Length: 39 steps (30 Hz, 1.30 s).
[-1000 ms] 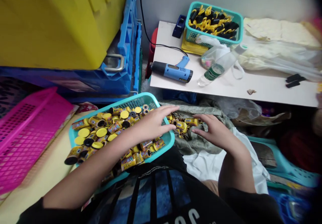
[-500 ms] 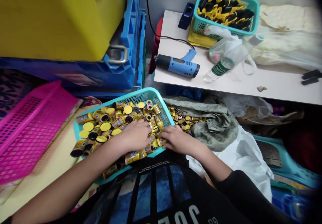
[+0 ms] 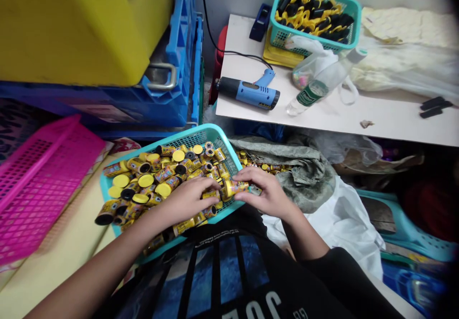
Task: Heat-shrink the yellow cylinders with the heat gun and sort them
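Note:
A turquoise basket [image 3: 224, 139] holds a heap of small yellow printed canisters [image 3: 168, 171], some with yellow caps, others with black ends. My right hand [image 3: 267, 193] pinches one yellow canister [image 3: 234, 187] between thumb and fingers, just above the basket's right rim. Over the heap, my left hand [image 3: 191, 198] has its thumb and fingers curled about another canister [image 3: 211, 194]; the grip is partly hidden among its neighbours. The basket rests against the front of my black shirt.
A pink basket [image 3: 43, 180] leans at the left, beside stacked blue crates [image 3: 179, 84]. On the white table [image 3: 322, 123] lie a blue heat gun [image 3: 251, 93], a plastic bottle [image 3: 311, 94] and a basket of black and yellow parts [image 3: 311, 20]. A grey-green sack [image 3: 304, 180] stands at right.
My right hand has lifted slightly, now with a canister clearly between its fingers. My left hand's fingers have curled about a canister. The whole view has shifted a little.

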Each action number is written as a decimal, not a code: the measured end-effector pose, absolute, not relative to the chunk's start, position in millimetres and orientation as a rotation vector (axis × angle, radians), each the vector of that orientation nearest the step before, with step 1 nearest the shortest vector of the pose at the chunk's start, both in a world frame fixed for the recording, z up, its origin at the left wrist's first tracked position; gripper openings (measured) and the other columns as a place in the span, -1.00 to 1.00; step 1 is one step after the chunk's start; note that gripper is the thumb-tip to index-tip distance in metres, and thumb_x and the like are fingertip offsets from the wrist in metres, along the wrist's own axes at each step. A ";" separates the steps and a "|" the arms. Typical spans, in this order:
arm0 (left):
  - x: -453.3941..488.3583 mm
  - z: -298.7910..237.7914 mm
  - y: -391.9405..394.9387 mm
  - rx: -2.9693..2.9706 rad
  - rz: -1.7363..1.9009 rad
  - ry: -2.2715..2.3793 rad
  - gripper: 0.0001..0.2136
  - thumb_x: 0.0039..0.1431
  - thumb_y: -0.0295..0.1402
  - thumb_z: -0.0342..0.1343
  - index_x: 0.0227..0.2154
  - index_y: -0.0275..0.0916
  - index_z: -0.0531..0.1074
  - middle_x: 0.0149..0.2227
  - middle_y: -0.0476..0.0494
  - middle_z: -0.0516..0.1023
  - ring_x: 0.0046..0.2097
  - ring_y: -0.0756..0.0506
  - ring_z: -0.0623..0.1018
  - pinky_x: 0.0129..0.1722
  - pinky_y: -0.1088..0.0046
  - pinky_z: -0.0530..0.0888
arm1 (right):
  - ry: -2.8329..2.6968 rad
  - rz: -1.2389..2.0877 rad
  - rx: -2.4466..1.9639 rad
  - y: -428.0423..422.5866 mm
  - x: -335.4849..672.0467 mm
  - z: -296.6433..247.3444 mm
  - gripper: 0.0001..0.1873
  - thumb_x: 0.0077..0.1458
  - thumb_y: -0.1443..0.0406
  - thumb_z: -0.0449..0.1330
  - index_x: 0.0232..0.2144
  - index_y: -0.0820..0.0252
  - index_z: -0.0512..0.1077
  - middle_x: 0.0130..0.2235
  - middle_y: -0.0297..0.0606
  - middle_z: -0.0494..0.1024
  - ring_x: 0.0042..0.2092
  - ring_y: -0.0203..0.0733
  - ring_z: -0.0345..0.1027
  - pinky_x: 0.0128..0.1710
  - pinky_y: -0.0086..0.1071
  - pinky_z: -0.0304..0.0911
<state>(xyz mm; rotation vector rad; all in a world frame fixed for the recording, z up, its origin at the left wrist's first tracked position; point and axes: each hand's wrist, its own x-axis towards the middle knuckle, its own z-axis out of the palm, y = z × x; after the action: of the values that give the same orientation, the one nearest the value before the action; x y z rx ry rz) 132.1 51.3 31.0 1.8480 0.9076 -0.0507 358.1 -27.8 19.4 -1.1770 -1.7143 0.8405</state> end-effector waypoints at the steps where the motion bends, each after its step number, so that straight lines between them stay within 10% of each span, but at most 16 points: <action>1: 131.5 33.5 51.9 1.623 0.020 0.941 -0.79 0.18 -0.32 0.19 -0.13 -0.22 0.50 -0.14 -0.15 0.60 -0.10 -0.19 0.61 -0.09 0.21 0.57 | -1.680 0.853 -1.198 -28.1 359.6 21.0 -0.73 0.22 0.17 0.25 -0.10 0.20 0.51 -0.12 -0.21 0.55 -0.05 -0.29 0.44 -0.02 -0.39 0.38; 7: 129.4 55.2 59.9 0.737 0.153 0.957 -0.71 0.15 -0.27 0.27 -0.13 -0.31 0.46 -0.34 -0.14 0.59 -0.35 -0.09 0.67 -0.50 0.58 0.57 | -1.264 0.966 -1.472 -34.2 380.7 28.3 -0.51 0.31 -0.04 0.04 -0.14 0.21 0.54 -0.18 -0.18 0.54 -0.33 -0.33 0.40 -0.43 -0.49 0.31; 11: 149.3 57.9 59.9 0.668 0.228 0.961 -0.79 0.16 -0.30 0.29 -0.35 -0.28 0.37 -0.47 -0.03 0.52 -0.40 -0.07 0.67 -0.55 0.65 0.52 | -1.417 0.666 -1.785 -41.9 417.3 22.8 -0.44 0.34 -0.05 -0.07 -0.24 0.22 0.54 -0.28 -0.19 0.52 -0.29 -0.28 0.38 -0.27 -0.41 0.32; 18: 217.8 51.2 46.6 1.646 0.049 0.827 -0.80 0.32 -0.35 0.10 -0.03 -0.23 0.39 -0.01 -0.20 0.61 0.00 -0.11 0.61 -0.05 0.32 0.59 | -1.830 0.538 -2.232 -29.0 450.0 5.7 -0.56 0.32 0.14 -0.03 0.03 0.25 0.48 0.01 -0.08 0.51 0.04 -0.01 0.39 0.07 -0.11 0.29; 22: 200.3 39.9 72.6 2.079 -0.007 0.971 -0.88 0.30 -0.44 0.04 -0.22 -0.28 0.48 0.02 -0.32 0.54 0.19 -0.30 0.43 0.25 0.00 0.31 | -1.849 0.333 -1.884 3.4 399.2 14.7 -0.60 0.35 0.13 -0.02 -0.17 0.21 0.54 -0.07 -0.11 0.52 -0.01 -0.08 0.33 0.09 -0.14 0.24; 25: 180.3 25.4 102.9 2.215 -0.056 1.085 -0.86 0.17 -0.56 0.08 -0.21 -0.32 0.46 0.05 -0.40 0.48 0.24 -0.37 0.33 0.26 -0.05 0.24 | -2.105 0.284 -1.811 33.5 353.9 6.7 -0.70 0.28 0.18 0.09 -0.09 0.15 0.55 0.26 -0.16 0.28 0.26 0.11 0.08 0.25 0.04 0.05; 29: 172.7 13.6 127.1 2.268 -0.097 1.121 -0.84 0.06 -0.57 0.17 -0.26 -0.30 0.45 -0.09 -0.34 0.54 0.10 -0.35 0.45 0.15 0.06 0.35 | -2.384 0.348 -1.910 60.0 327.5 -21.4 -0.51 0.16 0.27 0.22 0.13 0.27 0.42 0.44 -0.14 -0.28 0.44 0.28 -0.43 0.37 0.18 -0.28; 33: 162.5 25.5 133.2 2.240 0.027 1.171 -0.85 0.15 -0.42 0.15 -0.20 -0.28 0.44 -0.11 -0.27 0.57 -0.01 -0.27 0.54 0.06 0.14 0.43 | -2.395 0.338 -1.887 55.4 334.2 -34.8 -0.69 0.21 0.24 0.16 -0.06 0.26 0.52 0.44 -0.16 -0.21 0.44 0.23 -0.41 0.39 0.15 -0.35; 39: 122.4 45.2 126.8 1.518 0.320 1.157 -0.67 0.08 -0.16 0.24 -0.16 -0.25 0.44 -0.38 -0.06 0.59 -0.40 -0.07 0.58 -0.32 0.36 0.54 | -2.285 0.383 -1.965 44.3 318.9 -22.3 -0.40 0.25 -0.07 0.09 0.13 0.22 0.42 0.39 -0.08 -0.04 0.34 0.25 -0.17 0.29 0.13 -0.11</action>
<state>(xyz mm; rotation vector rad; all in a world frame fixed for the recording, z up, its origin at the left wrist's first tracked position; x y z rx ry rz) 122.4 126.8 45.2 1.5175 1.1571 0.3201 318.9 44.3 -22.3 -1.9651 -2.2846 0.3831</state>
